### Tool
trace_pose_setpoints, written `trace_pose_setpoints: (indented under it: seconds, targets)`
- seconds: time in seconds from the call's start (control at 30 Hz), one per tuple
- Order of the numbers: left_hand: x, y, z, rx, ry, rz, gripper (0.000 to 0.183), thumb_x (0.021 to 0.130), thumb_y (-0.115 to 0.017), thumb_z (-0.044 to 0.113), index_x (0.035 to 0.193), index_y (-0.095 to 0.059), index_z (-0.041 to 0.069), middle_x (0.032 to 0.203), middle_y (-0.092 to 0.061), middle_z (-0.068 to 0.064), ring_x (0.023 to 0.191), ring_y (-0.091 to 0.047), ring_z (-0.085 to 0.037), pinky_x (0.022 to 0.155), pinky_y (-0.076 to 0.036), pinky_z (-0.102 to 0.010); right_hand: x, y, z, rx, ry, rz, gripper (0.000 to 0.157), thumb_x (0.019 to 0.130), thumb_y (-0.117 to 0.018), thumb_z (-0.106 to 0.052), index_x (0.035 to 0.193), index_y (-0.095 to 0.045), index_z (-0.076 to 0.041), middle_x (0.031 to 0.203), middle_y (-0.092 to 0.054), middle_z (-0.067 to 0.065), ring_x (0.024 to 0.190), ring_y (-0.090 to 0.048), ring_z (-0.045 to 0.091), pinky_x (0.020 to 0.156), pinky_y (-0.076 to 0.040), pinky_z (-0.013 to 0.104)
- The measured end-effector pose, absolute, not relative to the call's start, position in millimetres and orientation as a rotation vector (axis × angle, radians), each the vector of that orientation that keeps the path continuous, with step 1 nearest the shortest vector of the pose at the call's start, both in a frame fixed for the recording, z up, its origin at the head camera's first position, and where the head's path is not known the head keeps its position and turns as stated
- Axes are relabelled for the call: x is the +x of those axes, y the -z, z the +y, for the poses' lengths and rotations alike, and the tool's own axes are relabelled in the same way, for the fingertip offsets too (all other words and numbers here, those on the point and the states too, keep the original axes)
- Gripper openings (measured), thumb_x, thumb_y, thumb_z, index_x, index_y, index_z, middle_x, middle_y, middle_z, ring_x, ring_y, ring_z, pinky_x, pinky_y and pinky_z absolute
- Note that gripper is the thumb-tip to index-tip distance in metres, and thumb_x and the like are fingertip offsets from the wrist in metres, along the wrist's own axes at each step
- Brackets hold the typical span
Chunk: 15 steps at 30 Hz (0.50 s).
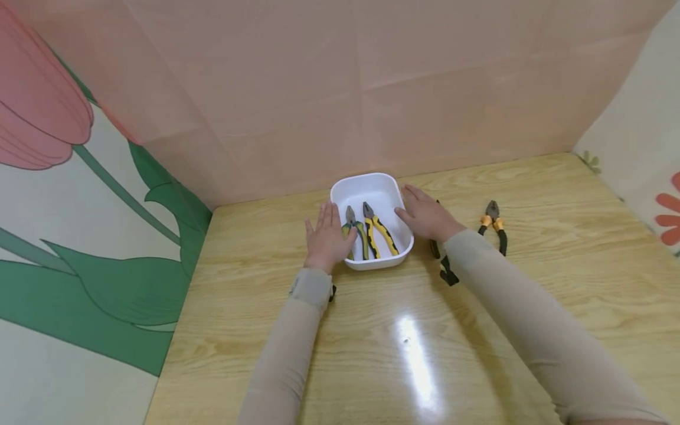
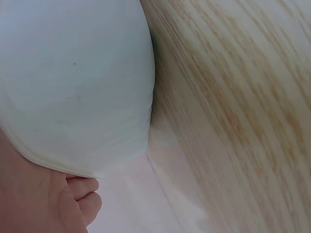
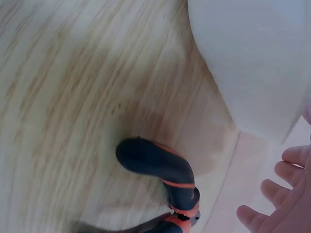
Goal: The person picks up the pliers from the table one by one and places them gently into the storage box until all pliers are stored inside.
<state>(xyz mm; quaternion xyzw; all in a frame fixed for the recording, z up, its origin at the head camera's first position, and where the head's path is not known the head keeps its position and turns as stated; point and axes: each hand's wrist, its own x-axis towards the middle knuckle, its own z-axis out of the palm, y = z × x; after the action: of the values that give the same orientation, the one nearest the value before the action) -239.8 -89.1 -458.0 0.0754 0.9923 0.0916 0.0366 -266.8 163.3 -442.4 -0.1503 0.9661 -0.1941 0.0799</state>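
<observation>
A white plastic bin (image 1: pixel 377 265) stands between both hands near the back of the table. Inside it lie green-handled pliers (image 1: pixel 364 239) and yellow-and-black pliers (image 1: pixel 385 231), jaws pointing away. My left hand (image 1: pixel 326 239) rests along the bin's left side, fingers straight and thumb over the rim; in the left wrist view the hand (image 2: pixel 34 199) lies against the bin wall (image 2: pixel 82 82). At the right side, my right hand (image 1: pixel 427 213) has its fingers extended and its thumb at the rim. The right wrist view shows its fingers (image 3: pixel 277 191) loosely spread beside the bin.
Orange-and-black pliers (image 1: pixel 493 227) lie right of my right forearm. Another dark-handled tool (image 1: pixel 448 274) is partly hidden under that forearm. A small dark item (image 1: pixel 333 293) shows beside my left wrist. A pink sheet (image 1: pixel 276 106) hangs behind the wooden table (image 1: pixel 239 307).
</observation>
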Motion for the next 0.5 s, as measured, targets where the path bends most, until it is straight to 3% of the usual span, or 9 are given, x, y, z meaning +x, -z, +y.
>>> trace_pose_setpoints:
  seconds: [0.37,0.5]
  targets:
    - [-239.3,459.8,-89.6,0.239,-0.320,3.060,0.084,0.104,-0.036,0.056,0.162,-0.007,0.004,0.170,-0.007,-0.013,0.157,-0.003,-0.026,0.124,-0.002,-0.058,-266.4,431.8,175.9,-0.317,0.698,2.853,0.063,0.109,-0.039,-0.036,0.158,-0.025,0.002,0.156,-0.025,0.035,0.142,-0.028,0.054,0.115,-0.025,0.067]
    - [-239.8,460.3,-89.7,0.238,-0.335,3.056,0.083,0.104,-0.036,0.056,0.162,-0.006,0.004,0.170,-0.006,-0.013,0.157,-0.002,-0.025,0.124,-0.003,-0.058,-266.8,430.6,181.4,-0.314,0.680,2.883,0.057,0.106,-0.043,-0.027,0.153,-0.034,0.005,0.151,-0.033,0.037,0.137,-0.036,0.054,0.113,-0.031,0.067]
